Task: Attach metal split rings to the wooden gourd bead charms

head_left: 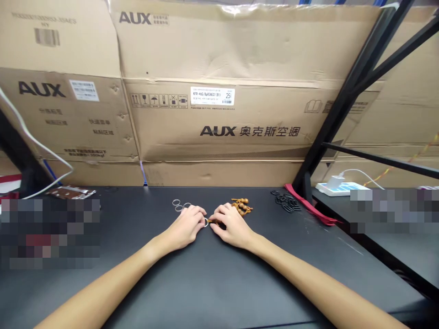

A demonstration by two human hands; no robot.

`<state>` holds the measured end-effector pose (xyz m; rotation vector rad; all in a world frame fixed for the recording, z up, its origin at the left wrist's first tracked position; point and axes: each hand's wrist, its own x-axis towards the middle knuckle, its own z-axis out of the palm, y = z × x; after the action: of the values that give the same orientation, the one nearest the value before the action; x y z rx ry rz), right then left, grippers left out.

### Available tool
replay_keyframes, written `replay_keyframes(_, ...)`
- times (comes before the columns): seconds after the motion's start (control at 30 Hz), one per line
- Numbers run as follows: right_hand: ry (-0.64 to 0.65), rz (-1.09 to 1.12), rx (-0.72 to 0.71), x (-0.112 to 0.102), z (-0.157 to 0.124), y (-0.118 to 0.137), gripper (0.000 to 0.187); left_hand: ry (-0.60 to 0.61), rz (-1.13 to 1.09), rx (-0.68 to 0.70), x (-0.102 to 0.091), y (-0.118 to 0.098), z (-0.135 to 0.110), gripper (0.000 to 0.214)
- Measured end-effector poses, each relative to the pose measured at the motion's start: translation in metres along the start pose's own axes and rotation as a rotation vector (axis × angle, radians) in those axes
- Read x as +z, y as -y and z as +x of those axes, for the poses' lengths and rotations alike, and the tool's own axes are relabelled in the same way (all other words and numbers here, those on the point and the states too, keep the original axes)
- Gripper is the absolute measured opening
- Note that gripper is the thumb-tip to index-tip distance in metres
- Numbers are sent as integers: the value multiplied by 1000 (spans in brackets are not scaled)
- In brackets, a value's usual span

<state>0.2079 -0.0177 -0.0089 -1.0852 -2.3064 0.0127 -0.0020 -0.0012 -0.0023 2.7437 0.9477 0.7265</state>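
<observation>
And there it was: both forearms reaching in from the near edge, converging at the middle of the black tabletop (219, 283). The left hand (187, 225) was curled over, its fingertips pinched on a small metal split ring (206, 222), which stood right in the narrow gap between the hands. From the other side came the right hand (229, 225), fingers bunched together, pinching a small brass-coloured tip (210, 221) against that ring, though the tip was too small to make out properly. Just beyond the right hand lay a carved wooden gourd charm (242, 206), its long axis running left to right and sloping slightly toward the near side. Three more metal rings (179, 208) sat just far of the left hand. Over on the right, a heap of black oval rings (286, 201) lay beside a red strap (310, 205), with AUX cardboard cartons (219, 123) stacked along the far edge.
</observation>
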Motion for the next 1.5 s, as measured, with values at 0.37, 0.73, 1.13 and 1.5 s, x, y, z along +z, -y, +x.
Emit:
replay_keyframes(0.37, -14, 119, -22, 3, 1, -1, 11, -31, -29, 1, -2, -8, -1, 12)
replay_keyframes(0.73, -55, 156, -36, 5, 1, -3, 11, -37, -95, 3, -2, -7, 1, 17)
replay_keyframes(1.13, -63, 96, 16, 4, 1, -4, 9, -17, -109, -32, -3, -6, 1, 18)
replay_keyframes(1.5, -62, 87, 15, 4, 1, -3, 10, -20, -101, 8, 0, -3, 1, 17)
